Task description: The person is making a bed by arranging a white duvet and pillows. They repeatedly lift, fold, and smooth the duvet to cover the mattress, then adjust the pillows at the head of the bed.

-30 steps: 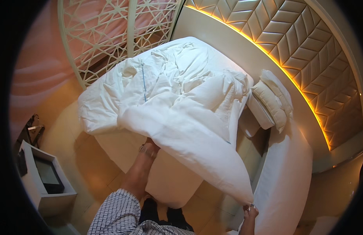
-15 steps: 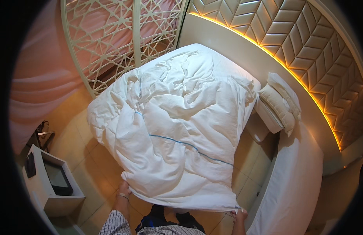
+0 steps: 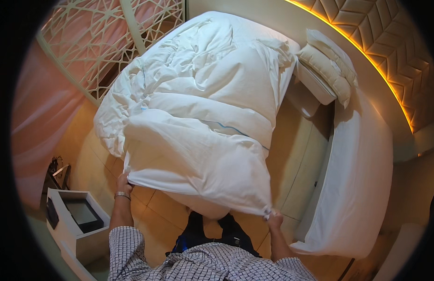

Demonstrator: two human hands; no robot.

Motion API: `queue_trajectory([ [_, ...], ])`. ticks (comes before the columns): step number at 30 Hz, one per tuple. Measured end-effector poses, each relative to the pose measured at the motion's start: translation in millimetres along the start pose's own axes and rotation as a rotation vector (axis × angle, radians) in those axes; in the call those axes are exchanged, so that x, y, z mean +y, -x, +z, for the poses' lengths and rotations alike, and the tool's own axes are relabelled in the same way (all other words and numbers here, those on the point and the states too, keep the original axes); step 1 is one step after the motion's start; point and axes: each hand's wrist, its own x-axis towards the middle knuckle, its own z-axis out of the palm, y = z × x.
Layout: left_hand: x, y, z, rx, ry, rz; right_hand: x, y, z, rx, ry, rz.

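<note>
A large white duvet with a thin blue line across it spreads over the bed, crumpled at the far end. Its near edge is lifted and stretched between my two hands. My left hand is closed on the near left corner. At the near right corner, my right hand grips a bunched bit of the cloth. The raised part billows toward the bed, and a fold crosses the duvet behind it, covering part of the blue line.
To the right stands a second bed under a white sheet, with pillows stacked at its far end. A white cabinet is at the lower left. Beyond the bed's left side rises a lattice screen beside a pink curtain.
Both hands have raised the duvet's near edge and moved up in the picture. The near part now billows and folds over the blue line. The view has tilted downward.
</note>
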Motion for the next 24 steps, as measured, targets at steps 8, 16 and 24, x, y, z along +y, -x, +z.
queue_trajectory([
  [8, -51.0, 16.8, 3.3, -0.037, -0.145, 0.042, 149.5, 9.8, -1.5, 0.016, -0.27, 0.377],
  [16, -74.4, 23.5, -35.4, -0.296, -0.539, -0.223, 186.4, 16.7, -2.2, 0.382, -0.045, 0.474],
  [24, -49.3, 28.1, -221.4, -0.296, -0.687, -0.268, 151.9, 76.9, 250.3, -0.068, 0.711, -0.313],
])
